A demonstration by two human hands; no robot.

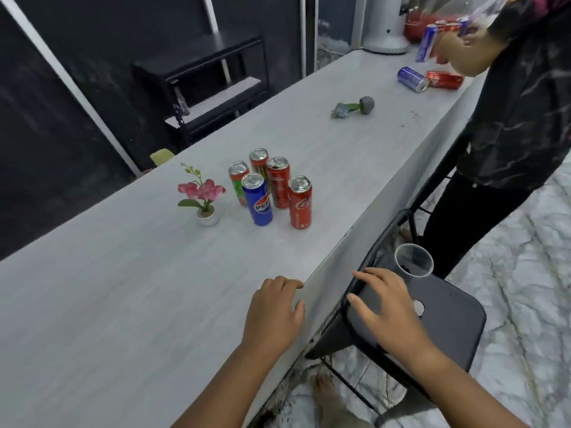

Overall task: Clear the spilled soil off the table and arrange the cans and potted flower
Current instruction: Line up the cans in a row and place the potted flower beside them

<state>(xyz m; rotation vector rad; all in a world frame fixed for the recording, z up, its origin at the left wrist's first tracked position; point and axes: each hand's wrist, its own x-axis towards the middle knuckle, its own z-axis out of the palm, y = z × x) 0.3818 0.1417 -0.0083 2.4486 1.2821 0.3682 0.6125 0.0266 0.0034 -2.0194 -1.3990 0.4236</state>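
Observation:
Several cans stand upright in a cluster mid-table: a blue Pepsi can [257, 199], a red Coca-Cola can [300, 202], and others behind. A small white pot with pink flowers [204, 197] stands upright to their left. My left hand [273, 307] rests on the table [108, 304] near its front edge, fingers relaxed and holding nothing. My right hand [383, 307] lies flat on the seat of a black chair [448, 322] beside the table. A clear plastic cup [414, 261] with some dark soil in it stands on that seat, just beyond my right fingers.
Farther along the table lies a toppled grey pot with a blue flower [355, 107], two cans on their sides [429, 79] and specks of soil [412, 118]. A second person [522, 97] stands at the far right handling cans. Soil lies on the floor [268, 413].

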